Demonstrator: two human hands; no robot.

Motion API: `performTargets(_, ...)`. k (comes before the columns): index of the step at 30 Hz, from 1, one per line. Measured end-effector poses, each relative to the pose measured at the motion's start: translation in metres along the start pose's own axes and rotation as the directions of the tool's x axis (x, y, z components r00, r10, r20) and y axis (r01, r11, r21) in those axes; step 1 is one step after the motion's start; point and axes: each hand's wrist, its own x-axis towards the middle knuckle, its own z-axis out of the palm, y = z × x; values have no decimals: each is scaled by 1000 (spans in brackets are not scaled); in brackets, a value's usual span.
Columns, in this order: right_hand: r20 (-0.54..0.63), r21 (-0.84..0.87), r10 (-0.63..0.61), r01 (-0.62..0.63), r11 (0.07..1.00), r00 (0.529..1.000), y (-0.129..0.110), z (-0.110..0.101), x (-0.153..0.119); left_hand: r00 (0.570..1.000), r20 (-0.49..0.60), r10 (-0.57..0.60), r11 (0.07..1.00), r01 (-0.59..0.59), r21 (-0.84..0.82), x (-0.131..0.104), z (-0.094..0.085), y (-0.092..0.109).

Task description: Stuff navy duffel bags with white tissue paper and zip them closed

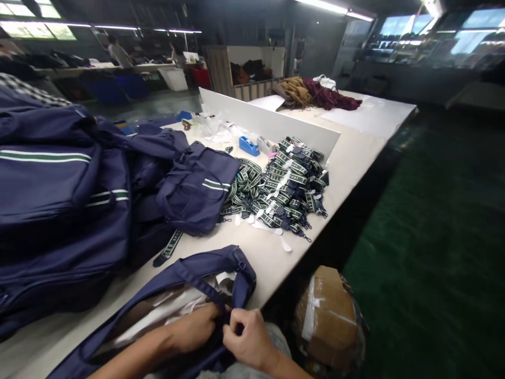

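A navy bag point(130, 310) lies unzipped at the table's near edge, with white paper-like stuffing point(153, 321) showing inside its opening. My left hand point(199, 323) reaches over the opening, its fingers closed on the bag near the right end; the fingertips are partly hidden. Beside it, my right hand point(249, 337) pinches the bag's near edge, thumb against curled fingers. A navy strap point(197, 279) crosses the opening just above my left hand. Whether a zipper pull is between the fingers cannot be made out.
Navy bags point(59, 210) are heaped on the left. Green-and-white lettered straps with metal clips point(284, 184) form a pile behind. A blue tape dispenser point(249, 146) stands by a white divider board point(272, 118). Below the table's right edge sits a taped cardboard box point(331, 310).
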Motion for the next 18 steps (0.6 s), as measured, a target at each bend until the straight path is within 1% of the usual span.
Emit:
performTargets(1,-3,-6,-5,5,1000,1000,3,-2,-3,1000,-30,10,1000,-10,2,-15,1,-1)
performTargets(2,-9,-13,-12,12,1000,1000,6,-5,-5,994,-103,37,999,-35,28,-31,1,-2)
performTargets(3,-15,-22,-22,22,1000,1000,9,-8,-6,972,-215,95,993,-77,91,-47,1,-4)
performTargets(4,-24,-33,-33,32,999,999,12,-14,-5,914,-362,183,974,-118,193,-61,0,-6)
performTargets(5,-42,-46,-43,41,998,998,16,-20,-3,810,-513,284,939,-125,322,-71,-3,-8)
performTargets(6,-64,-60,-54,50,997,996,19,-28,0,675,-636,375,893,-78,444,-79,-7,-12)
performTargets(7,-81,-72,-64,58,996,995,22,-36,4,542,-716,441,848,9,529,-83,-11,-17)
performTargets(8,-87,-82,-70,63,995,994,24,-45,8,440,-765,470,818,110,565,-82,-17,-22)
performTargets(9,-75,-88,-66,59,994,995,25,-55,13,384,-802,457,808,198,555,-79,-21,-30)
performTargets(10,-38,-88,-32,28,996,999,24,-65,17,380,-829,409,816,255,519,-73,-25,-38)
performTargets(11,37,-81,40,-37,996,999,21,-76,21,421,-840,343,833,277,478,-66,-28,-46)
performTargets(12,150,-81,136,-125,989,979,14,-88,25,478,-834,277,853,277,442,-59,-28,-53)
performTargets(13,281,-102,223,-202,974,933,5,-100,30,527,-819,228,866,275,417,-51,-27,-59)
performTargets(14,396,-141,275,-238,961,876,-7,-112,35,556,-806,201,871,276,407,-45,-24,-63)
performTargets(15,468,-185,285,-223,957,836,-21,-125,43,564,-802,195,866,284,411,-40,-21,-65)
performTargets(16,480,-224,247,-155,962,842,-36,-136,54,557,-805,205,856,297,423,-37,-17,-64)
performTargets(17,433,-258,155,-43,965,888,-52,-146,67,540,-813,220,842,315,437,-34,-13,-61)
performTargets(18,339,-293,26,79,953,940,-66,-153,84,521,-820,235,826,338,452,-32,-9,-56)
